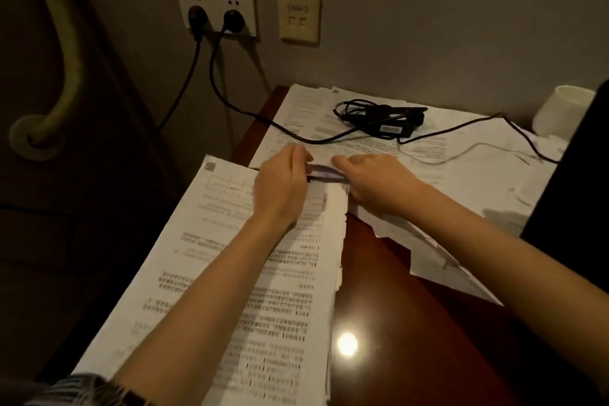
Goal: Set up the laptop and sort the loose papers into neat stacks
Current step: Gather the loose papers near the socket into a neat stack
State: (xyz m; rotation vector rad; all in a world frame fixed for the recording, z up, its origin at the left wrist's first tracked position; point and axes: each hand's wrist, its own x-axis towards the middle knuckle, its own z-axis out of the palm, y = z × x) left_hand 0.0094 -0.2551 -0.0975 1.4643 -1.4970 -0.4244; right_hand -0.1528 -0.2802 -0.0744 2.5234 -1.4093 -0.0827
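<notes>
Head view: left hand (280, 186) and right hand (375, 183) gripping the far end of a near-left paper stack (250, 290), fingers curled on it, overhanging the table (412, 323). Loose papers (461, 155) farther right under a power adapter (385, 120). Risk of stack sliding off; laptop unseen.

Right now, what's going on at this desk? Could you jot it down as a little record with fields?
setting: a dark red wooden desk against a wall
left hand: resting on the near stack of papers, which juts past the desk's left edge
right hand: at that stack's far corner, fingers curled
between the hands: a small dark object, too blurred to name
far papers: loose sheets spread over the desk
power adapter: lying on the far papers, cable coiled
wall socket: two black plugs in it
white cup: at the far right
</notes>
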